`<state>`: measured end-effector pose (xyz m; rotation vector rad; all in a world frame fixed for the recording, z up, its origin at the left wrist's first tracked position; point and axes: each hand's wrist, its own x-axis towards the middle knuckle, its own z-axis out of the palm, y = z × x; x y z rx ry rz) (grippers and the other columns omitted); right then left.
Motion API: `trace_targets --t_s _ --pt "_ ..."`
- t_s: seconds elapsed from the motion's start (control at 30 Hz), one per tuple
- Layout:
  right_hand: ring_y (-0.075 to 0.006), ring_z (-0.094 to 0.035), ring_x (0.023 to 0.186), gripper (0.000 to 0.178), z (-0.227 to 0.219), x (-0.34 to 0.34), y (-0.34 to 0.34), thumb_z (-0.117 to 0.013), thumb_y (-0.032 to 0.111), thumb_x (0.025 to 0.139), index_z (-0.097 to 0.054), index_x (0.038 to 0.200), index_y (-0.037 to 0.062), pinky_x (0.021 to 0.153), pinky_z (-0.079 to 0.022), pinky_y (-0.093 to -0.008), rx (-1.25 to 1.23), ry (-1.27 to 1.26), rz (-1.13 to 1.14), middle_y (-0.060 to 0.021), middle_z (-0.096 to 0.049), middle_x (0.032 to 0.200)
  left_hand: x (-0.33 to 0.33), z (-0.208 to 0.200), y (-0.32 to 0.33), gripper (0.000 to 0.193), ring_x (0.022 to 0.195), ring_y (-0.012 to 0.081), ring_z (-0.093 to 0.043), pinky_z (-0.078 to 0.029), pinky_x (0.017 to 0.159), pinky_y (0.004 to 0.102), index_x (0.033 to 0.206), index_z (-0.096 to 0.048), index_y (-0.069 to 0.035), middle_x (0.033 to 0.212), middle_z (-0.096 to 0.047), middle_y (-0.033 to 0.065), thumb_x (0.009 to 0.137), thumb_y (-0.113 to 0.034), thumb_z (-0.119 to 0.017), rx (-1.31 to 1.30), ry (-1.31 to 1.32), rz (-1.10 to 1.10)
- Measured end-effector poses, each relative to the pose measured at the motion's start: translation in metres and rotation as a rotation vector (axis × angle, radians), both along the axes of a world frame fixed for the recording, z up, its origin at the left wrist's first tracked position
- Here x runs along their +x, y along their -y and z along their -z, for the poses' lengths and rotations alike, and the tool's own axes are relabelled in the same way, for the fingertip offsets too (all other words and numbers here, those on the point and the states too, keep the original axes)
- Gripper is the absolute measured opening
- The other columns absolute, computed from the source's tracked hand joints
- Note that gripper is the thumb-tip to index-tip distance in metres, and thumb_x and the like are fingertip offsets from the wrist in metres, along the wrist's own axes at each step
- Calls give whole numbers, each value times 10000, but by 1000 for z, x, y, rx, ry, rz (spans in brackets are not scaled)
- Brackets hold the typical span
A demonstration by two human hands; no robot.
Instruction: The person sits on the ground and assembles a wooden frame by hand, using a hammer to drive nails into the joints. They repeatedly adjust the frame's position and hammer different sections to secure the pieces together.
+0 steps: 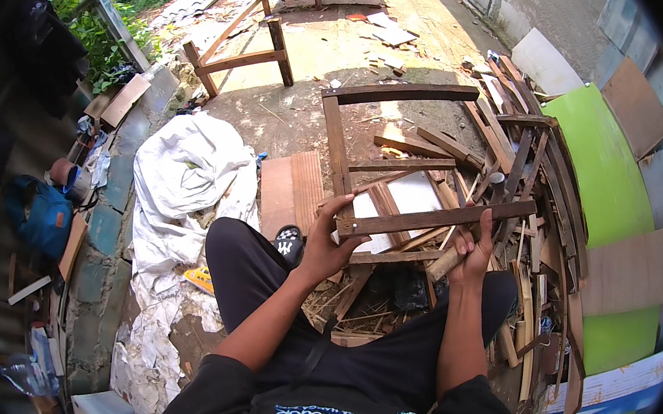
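A dark wooden frame (436,218) of joined bars stands tilted in front of me, above my lap. My left hand (325,243) is closed round its near left corner, thumb below and fingers over the bar. Under the right part of the same near bar, my right hand (470,256) is wrapped round a thick, light wooden handle (445,263), with one finger reaching up against the bar. What the handle belongs to is hidden. A white sheet (411,199) and a brown strip show through the frame's openings.
Scrap wood (540,179) is piled at my right, beside a green panel (604,205). On the left lie a white cloth (183,161), a yellow tool (200,280) and a low block wall (106,229). Another wooden frame (241,60) stands farther off. Brown boards (291,187) lie ahead.
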<state>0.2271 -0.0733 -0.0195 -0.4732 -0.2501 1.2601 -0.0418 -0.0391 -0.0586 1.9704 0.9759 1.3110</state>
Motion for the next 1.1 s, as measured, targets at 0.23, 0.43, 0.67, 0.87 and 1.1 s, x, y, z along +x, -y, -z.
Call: trace_targets --t_s 0.23,0.43,0.67,0.87,1.1 --pt "0 -332 474 381 -12 -1 -6 -658 324 1018 -600 1157 -27 379 -311 -154 -43 -107 74 -6 -601 816 43 13 26 794 1102 194 -641 -537 861 331 1472 -394 -123 1169 -632 132 819 17 -824 -231 505 -250" --pt "-2 -350 487 413 1 9 -6 -650 327 1022 -580 1193 -43 393 -332 -154 58 -79 3 -44 -659 965 46 8 32 821 1031 173 -661 -542 843 309 1483 -295 -114 1102 -641 111 845 40 -789 -228 431 -244" --pt "-1 -369 486 400 -3 6 -9 -643 323 1023 -601 1156 -52 387 -340 -149 47 -93 6 -65 -678 956 42 0 12 710 1063 204 -652 -555 859 319 1379 -351 -71 1252 -544 124 844 -19 -815 -284 537 -76" --pt "-14 -397 480 340 8 18 -10 -655 251 1000 -566 1153 -39 390 -392 -161 -27 -221 -30 -89 -684 1041 46 46 1 886 1176 248 -556 -554 903 359 1428 -258 -50 1368 -336 114 802 -135 -879 -164 409 -182" --pt "-26 -392 474 319 9 26 -5 -645 240 999 -596 1130 -47 388 -389 -161 9 -136 -71 -98 -690 1024 66 24 17 915 1246 265 -499 -529 928 340 1461 -210 2 1367 -336 128 825 -139 -852 -24 463 -192"
